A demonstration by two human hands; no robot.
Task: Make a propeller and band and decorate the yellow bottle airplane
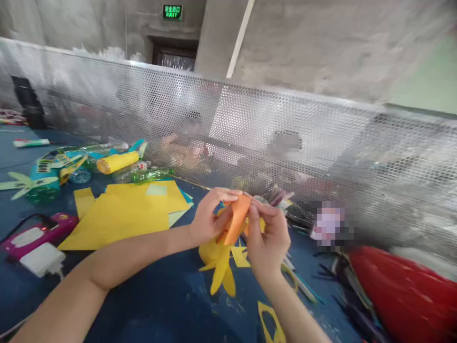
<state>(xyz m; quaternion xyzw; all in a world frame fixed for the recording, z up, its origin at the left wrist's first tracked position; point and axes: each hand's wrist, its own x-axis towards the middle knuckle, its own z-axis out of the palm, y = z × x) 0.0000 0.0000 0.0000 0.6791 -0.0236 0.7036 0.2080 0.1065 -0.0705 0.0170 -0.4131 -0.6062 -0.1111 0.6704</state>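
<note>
The yellow petal shapes [220, 272] seem already cut, while the orange strip [238, 220], pinched in fingers of left hand [208, 216] and right hand [270, 237], seems not yet finished

Wall sign [172, 12], grn txt: Chin. chars, "EXIT".

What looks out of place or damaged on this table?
Nothing plainly spilled. The yellow scrap on the blue table, below the right hand in view, has a hole through it, unlike the larger yellow sheets; probably just an offcut.
</note>
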